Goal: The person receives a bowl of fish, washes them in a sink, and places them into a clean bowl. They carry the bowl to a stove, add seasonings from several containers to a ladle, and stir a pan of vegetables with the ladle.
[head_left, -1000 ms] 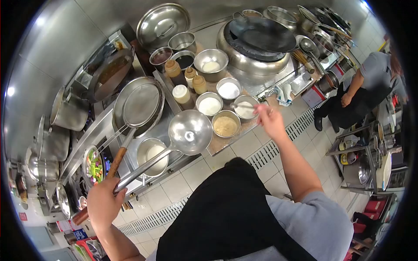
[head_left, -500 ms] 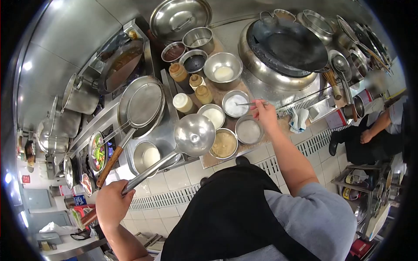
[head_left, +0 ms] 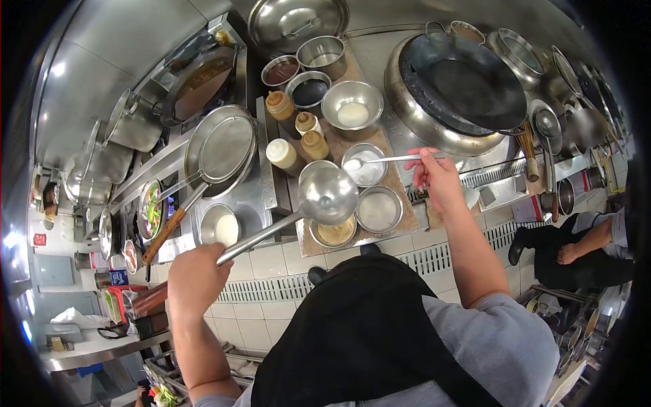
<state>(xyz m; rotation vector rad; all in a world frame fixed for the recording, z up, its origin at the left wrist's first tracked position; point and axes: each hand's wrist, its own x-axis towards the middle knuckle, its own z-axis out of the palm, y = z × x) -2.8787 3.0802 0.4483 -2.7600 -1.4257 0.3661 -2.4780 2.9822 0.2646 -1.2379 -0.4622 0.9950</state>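
My left hand (head_left: 198, 277) is wrapped round the handle of a large metal ladle (head_left: 328, 193). The ladle's bowl hangs over the small seasoning bowls and hides one of them. Between the fingers of my right hand (head_left: 437, 178) is a thin spoon (head_left: 397, 159), with a white heap on its tip. That tip is over a metal bowl of white powder (head_left: 369, 175), close to the ladle's upper right rim. In front of it stands a second bowl of whitish seasoning (head_left: 378, 210). A bowl of tan paste (head_left: 337, 234) is partly covered by the ladle.
Squeeze bottles (head_left: 285, 154) and a bowl of white contents (head_left: 353, 114) stand behind. A black wok (head_left: 468, 81) sits on the burner at back right. To the left, a strainer (head_left: 227, 146) rests over a pot. Another person's hand (head_left: 568, 254) shows at far right.
The spoon's tip has come up out of the white powder with a white heap on it. The ladle has shifted right and up, nearer to the spoon. The view has also moved a little.
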